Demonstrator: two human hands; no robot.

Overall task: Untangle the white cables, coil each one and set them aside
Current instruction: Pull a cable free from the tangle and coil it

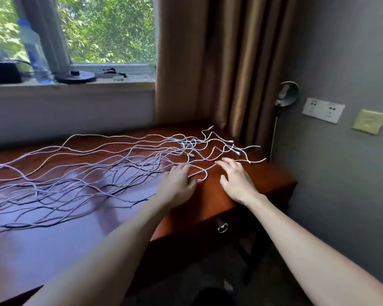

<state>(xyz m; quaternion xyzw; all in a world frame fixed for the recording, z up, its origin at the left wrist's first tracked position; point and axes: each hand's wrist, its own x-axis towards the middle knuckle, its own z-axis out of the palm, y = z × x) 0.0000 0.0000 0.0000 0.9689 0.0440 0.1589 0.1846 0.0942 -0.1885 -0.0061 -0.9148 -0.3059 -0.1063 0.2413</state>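
Several long white cables lie stretched across the reddish wooden desk, running from the left edge to a tangle of ends and plugs at the far right. My left hand lies palm down on the desk with its fingers spread over the cables near their right ends. A short looped cable end curls beside its fingertips. My right hand rests flat to the right, fingers straight, fingertips touching a cable strand. Neither hand grips anything.
A window sill behind the desk holds a water bottle, a black box and a round black base. Brown curtains hang at the back right. Wall sockets sit on the grey wall. A drawer handle shows below the desk edge.
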